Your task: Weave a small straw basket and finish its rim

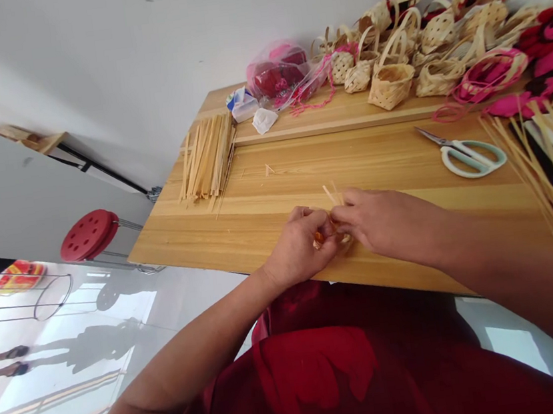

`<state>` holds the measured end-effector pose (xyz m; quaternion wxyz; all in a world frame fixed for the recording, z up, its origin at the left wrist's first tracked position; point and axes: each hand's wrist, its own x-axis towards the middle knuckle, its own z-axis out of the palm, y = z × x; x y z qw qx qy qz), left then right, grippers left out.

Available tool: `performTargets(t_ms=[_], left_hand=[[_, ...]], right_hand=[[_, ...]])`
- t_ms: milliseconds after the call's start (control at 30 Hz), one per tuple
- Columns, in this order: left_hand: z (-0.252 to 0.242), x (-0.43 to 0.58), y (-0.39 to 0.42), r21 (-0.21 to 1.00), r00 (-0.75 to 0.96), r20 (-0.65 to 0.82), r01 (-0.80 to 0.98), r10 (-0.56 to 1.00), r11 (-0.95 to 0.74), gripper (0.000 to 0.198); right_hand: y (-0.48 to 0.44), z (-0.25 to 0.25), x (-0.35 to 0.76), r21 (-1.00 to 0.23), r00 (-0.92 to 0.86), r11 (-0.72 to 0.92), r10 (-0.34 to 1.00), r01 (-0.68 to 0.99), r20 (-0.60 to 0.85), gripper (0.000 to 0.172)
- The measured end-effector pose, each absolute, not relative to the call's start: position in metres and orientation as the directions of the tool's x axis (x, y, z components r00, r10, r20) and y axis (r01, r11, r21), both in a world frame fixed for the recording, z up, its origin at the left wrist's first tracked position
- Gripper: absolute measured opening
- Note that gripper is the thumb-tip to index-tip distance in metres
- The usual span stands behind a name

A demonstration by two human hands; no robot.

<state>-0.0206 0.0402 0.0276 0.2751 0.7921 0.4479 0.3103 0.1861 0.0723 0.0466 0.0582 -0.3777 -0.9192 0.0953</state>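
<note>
Pale basketry strips are pinched between both hands, just inside the near edge of the wooden table. The left hand and right hand curl closed around them, fingertips meeting. Open tabletop separates the hands from the loose strip bundle at the view's left and the scissors at its right.

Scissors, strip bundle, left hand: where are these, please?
Scissors [469, 174], head view, point on the pale handle.
Strip bundle [207, 158], head view, point on middle strips.
Left hand [298, 248], head view, point on its back.
</note>
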Motion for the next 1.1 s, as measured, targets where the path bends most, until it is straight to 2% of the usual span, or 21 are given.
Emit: performTargets(t_ms=[133, 267, 367, 433, 533, 667, 833, 1100], left_hand=[[0.032, -0.015, 0.035, 0.661, 0.364, 0.201, 0.634, 0.909, -0.400, 0.019], [0.041, -0.012, 0.038, 0.557, 0.407, 0.104, 0.732, 0.907, -0.392, 0.014], [0.049, -0.010, 0.043, 0.489, 0.417, 0.032, 0.786, 0.908, -0.378, 0.013], [0.053, -0.009, 0.044, 0.476, 0.414, 0.001, 0.800, 0.910, -0.364, 0.011], [0.055, -0.010, 0.043, 0.506, 0.422, -0.014, 0.785, 0.907, -0.358, 0.009], [0.053, -0.016, 0.041, 0.552, 0.469, 0.031, 0.729, 0.883, -0.406, 0.010], [0.052, -0.025, 0.048, 0.616, 0.585, 0.072, 0.611, 0.808, -0.497, 0.019], [0.052, -0.035, 0.054, 0.678, 0.646, 0.073, 0.526, 0.760, -0.513, 0.021]], right_hand=[[0.066, 0.053, 0.186, -0.191, -0.676, 0.667, 0.736, 0.720, 0.024, 0.012], [0.060, 0.054, 0.184, -0.184, -0.692, 0.692, 0.718, 0.698, 0.079, 0.015], [0.053, 0.054, 0.184, -0.137, -0.699, 0.728, 0.684, 0.672, 0.208, 0.016], [0.047, 0.053, 0.185, -0.148, -0.673, 0.737, 0.667, 0.660, 0.318, 0.015], [0.036, 0.051, 0.186, -0.196, -0.623, 0.722, 0.679, 0.664, 0.389, 0.009], [0.028, 0.047, 0.185, -0.210, -0.590, 0.676, 0.726, 0.706, 0.354, 0.015], [0.031, 0.045, 0.184, -0.191, -0.589, 0.675, 0.723, 0.712, 0.361, 0.012], [0.032, 0.039, 0.180, -0.245, -0.591, 0.689, 0.716, 0.682, 0.371, 0.011]])
